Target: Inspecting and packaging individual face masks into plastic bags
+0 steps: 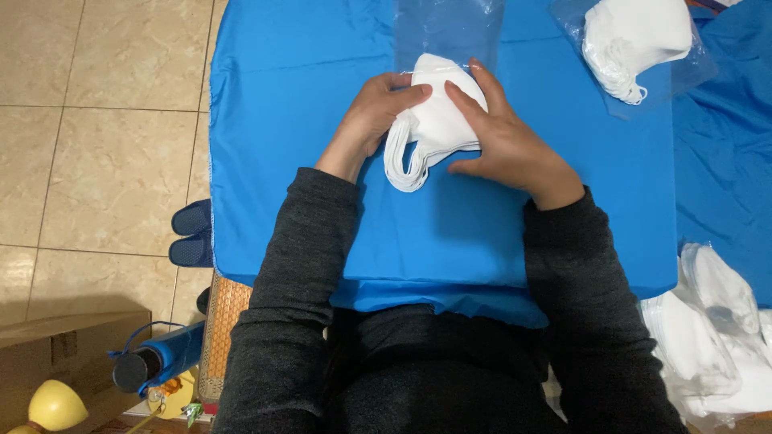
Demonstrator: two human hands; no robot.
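Observation:
A stack of folded white face masks lies on the blue cloth-covered table, its ear loops hanging toward me. My left hand grips the stack's left edge. My right hand presses flat on its right side, fingers spread. The top of the stack sits at the mouth of a clear plastic bag lying just beyond it.
A second clear bag filled with white masks rests at the table's far right. A loose pile of white masks lies at the lower right. On the tiled floor to the left are dark slippers, a blue bottle and a cardboard box.

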